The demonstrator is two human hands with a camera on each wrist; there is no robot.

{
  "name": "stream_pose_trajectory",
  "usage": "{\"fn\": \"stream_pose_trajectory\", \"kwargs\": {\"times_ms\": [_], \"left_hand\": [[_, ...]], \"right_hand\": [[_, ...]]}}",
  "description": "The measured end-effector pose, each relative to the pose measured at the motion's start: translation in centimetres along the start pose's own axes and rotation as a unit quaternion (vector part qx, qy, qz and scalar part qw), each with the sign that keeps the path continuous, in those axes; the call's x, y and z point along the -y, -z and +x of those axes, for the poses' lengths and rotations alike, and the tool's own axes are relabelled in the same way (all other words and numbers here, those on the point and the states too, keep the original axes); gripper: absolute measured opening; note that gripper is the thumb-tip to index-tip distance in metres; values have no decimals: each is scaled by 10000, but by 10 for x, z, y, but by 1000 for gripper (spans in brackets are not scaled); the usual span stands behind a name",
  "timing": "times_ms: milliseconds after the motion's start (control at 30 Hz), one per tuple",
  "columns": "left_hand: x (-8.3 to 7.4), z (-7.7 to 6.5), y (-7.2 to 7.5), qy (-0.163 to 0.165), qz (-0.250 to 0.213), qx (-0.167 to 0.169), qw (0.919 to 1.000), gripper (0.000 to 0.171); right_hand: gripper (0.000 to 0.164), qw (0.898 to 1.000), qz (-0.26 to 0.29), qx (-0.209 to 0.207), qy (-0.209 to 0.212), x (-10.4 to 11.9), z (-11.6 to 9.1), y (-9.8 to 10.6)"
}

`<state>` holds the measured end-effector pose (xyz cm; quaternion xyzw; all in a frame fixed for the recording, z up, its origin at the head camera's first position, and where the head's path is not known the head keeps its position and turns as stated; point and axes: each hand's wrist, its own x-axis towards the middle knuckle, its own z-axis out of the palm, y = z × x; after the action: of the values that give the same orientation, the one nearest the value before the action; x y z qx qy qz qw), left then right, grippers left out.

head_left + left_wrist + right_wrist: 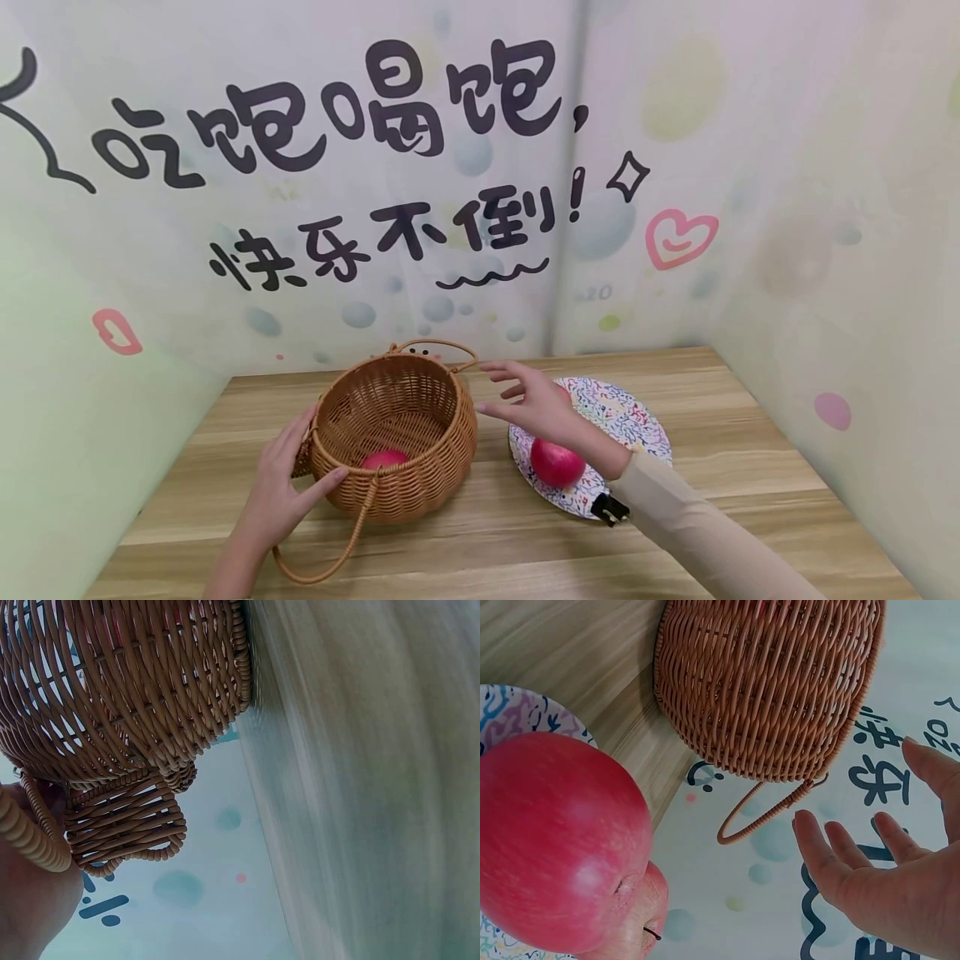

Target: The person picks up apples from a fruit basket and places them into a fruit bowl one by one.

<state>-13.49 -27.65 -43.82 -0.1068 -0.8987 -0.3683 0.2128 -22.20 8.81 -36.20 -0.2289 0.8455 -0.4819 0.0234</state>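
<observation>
A brown wicker basket (420, 493) stands on the table with a red apple (385, 459) inside it. My left hand (276, 490) holds the basket's left side, its thumb at the front rim and its fingers by a small woven flap (127, 821). Just right of the basket's rim, my right hand (536, 403) is held in the air, fingers spread and nothing in them. Below that hand lies a patterned round plate (637, 429) bearing a red apple (557, 463). Another apple (639, 919) shows behind it in the right wrist view; my hand mostly hides it in the head view.
One looped basket handle (352, 546) hangs forward onto the wooden table (465, 567); another handle (442, 342) sticks out at the back. A black clip-like piece (610, 509) sits by the right sleeve, over the plate's front edge. Printed walls (480, 317) enclose the table.
</observation>
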Motion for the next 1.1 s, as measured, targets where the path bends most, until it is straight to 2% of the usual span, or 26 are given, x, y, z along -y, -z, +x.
{"fn": "stream_pose_trajectory", "kwargs": {"times_ms": [267,667,900,1100], "left_hand": [[-1,1,0,35,-5,39,10000,96],[0,1,0,59,22,46,10000,96],[1,0,0,-16,13,10,10000,95],[1,1,0,-24,7,14,10000,95]], "right_hand": [[57,9997,104,145,191,2,5,-1],[58,9997,105,223,-13,11,11,-6],[57,9991,59,351,243,14,16,-10],[57,9989,102,421,154,19,20,-12]]}}
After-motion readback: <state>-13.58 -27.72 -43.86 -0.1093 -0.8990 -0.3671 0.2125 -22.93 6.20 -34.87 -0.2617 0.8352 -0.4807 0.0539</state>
